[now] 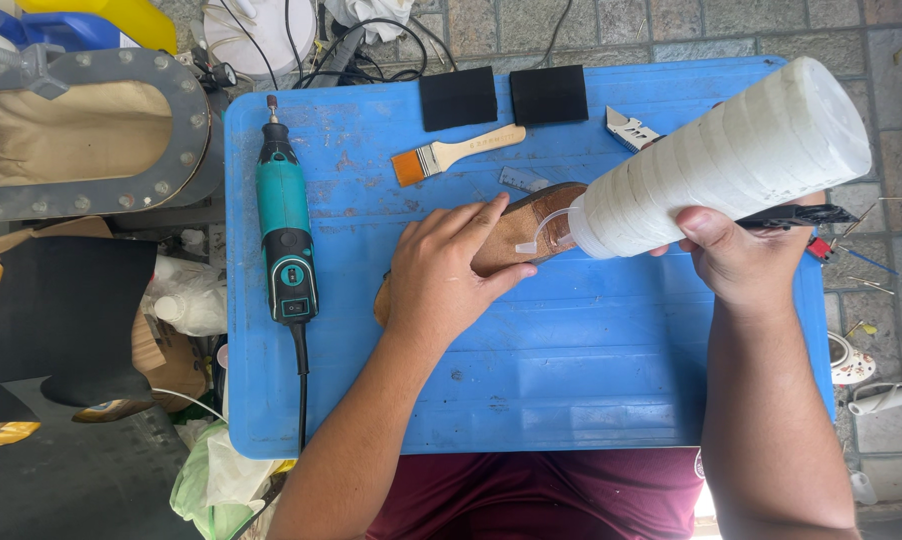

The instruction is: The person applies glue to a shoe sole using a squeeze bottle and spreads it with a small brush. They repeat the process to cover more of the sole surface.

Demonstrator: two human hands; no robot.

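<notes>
Fingers of your left hand [441,275] lie spread flat over the brown shoe sole [531,225], pinning it to the blue table [571,370] near the centre, while your right hand [736,255] wraps tight around the white squeeze bottle [731,160], tipped so its clear nozzle [536,235] points down at the leather just at three o'clock of your left fingertips. A thin black tool [796,215] looks pinched in that same right grip, though how you hold it is hidden behind the bottle. Keep the left palm pressing evenly so the sole cannot rock, and keep the fingertips back from where the nozzle meets the leather. Squeeze gently and steer the tip with the wrist rather than the whole arm. At nine o'clock of the sole rests the teal rotary tool [287,235]; toward twelve o'clock lie the paintbrush [456,153], two black pads [503,97] and a utility knife [629,130], all well apart from your hands.
</notes>
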